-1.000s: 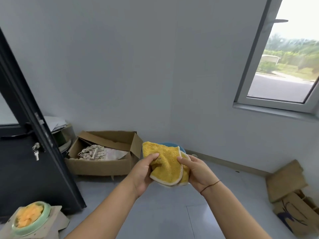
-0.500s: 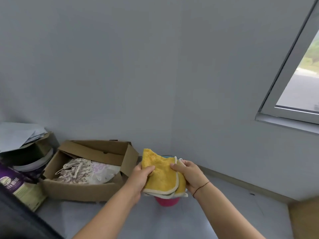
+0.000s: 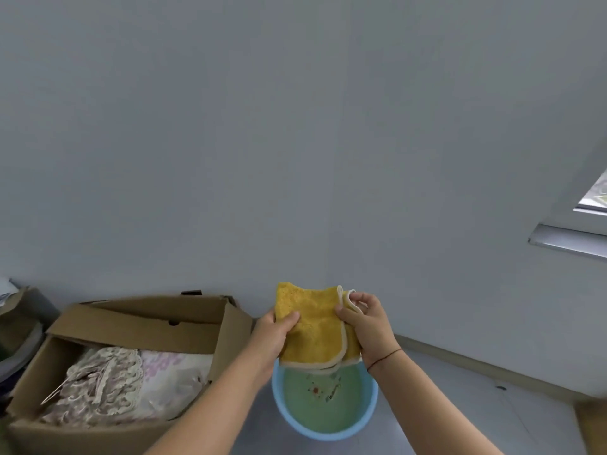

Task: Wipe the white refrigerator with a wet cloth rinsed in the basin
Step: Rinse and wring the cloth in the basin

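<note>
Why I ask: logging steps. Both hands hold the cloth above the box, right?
No: the head view shows both hands, left and right, hold the cloth above the basin; the box stands beside it.

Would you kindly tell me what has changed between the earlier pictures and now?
The person has moved closer to the basin, which now shows almost whole beneath the cloth; the door has left the view. Nothing was taken or let go: the left hand and right hand still grip the cloth's upper part. The box stayed put.
</note>
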Tool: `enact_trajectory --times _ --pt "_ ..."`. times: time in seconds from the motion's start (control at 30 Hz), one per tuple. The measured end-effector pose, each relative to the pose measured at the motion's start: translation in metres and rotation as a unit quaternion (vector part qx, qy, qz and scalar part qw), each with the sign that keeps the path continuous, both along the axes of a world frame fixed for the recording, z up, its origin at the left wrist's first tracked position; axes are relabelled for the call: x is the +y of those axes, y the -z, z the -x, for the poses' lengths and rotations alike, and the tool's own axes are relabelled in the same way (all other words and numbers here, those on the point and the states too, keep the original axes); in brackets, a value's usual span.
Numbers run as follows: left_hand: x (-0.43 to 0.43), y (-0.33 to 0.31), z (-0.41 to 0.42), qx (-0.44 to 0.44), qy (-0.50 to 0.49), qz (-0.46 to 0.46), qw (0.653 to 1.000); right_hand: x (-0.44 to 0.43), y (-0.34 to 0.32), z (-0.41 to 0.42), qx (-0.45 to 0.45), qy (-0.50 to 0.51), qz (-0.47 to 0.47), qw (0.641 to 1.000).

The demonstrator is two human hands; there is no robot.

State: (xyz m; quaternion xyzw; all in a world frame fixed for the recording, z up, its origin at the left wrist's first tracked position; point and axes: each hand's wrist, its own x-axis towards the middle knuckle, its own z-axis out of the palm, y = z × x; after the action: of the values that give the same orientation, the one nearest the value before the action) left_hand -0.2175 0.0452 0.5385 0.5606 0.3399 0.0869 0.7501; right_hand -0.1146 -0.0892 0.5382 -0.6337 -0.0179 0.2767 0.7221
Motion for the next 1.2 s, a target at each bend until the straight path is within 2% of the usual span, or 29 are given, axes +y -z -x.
enact_trajectory --times 0.23,0.37,0.53,0.67,0.87,1.2 --pt "0.040 0.043 -0.074 0.039 0.002 -0.009 0.999 0.033 0.059 -0.074 0.095 0.010 0.007 0.995" --pt "0.059 0.079 -0.114 0.065 -0.001 -0.027 0.998 0.051 0.108 -0.109 0.242 -0.023 0.026 0.970" --pt "0.078 0.152 -0.166 0.127 -0.005 -0.019 0.992 0.068 0.187 -0.158 0.325 -0.046 0.067 0.942" --pt "0.084 0.223 -0.193 0.181 -0.019 -0.010 0.983 0.077 0.258 -0.185 0.327 -0.070 0.075 0.939" --pt "0.087 0.348 -0.216 0.244 -0.005 0.015 0.970 0.090 0.371 -0.195 0.338 -0.044 0.120 0.933" --pt "0.068 0.498 -0.210 0.292 0.025 0.017 0.956 0.085 0.523 -0.172 0.328 0.000 0.153 0.932"
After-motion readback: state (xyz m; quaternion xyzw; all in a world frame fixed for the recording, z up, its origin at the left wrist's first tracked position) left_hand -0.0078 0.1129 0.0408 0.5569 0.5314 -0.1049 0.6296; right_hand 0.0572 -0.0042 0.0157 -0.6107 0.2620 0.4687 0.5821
